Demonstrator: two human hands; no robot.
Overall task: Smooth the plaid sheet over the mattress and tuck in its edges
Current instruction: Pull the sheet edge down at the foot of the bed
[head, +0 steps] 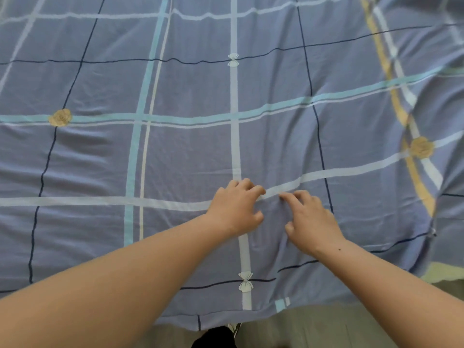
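The blue-purple plaid sheet (190,151) covers the whole mattress, with pale, turquoise and dark stripes, tan rosettes and white bows. Both arms reach onto it from the near edge. My left hand (236,209) rests on the sheet with bent fingers, fingertips on a pale stripe and thumb apart. Close to its right, my right hand (308,219) touches the cloth with its index and other fingertips, thumb spread. A small crease lies between the two hands. Neither hand pinches the fabric. Soft wrinkles run across the left half.
The sheet's near hem (263,315) hangs loose above the grey floor (313,330). A dark foot (216,337) shows below it. At the right the sheet drapes in folds over the mattress side, and a pale green layer (442,272) peeks out beneath.
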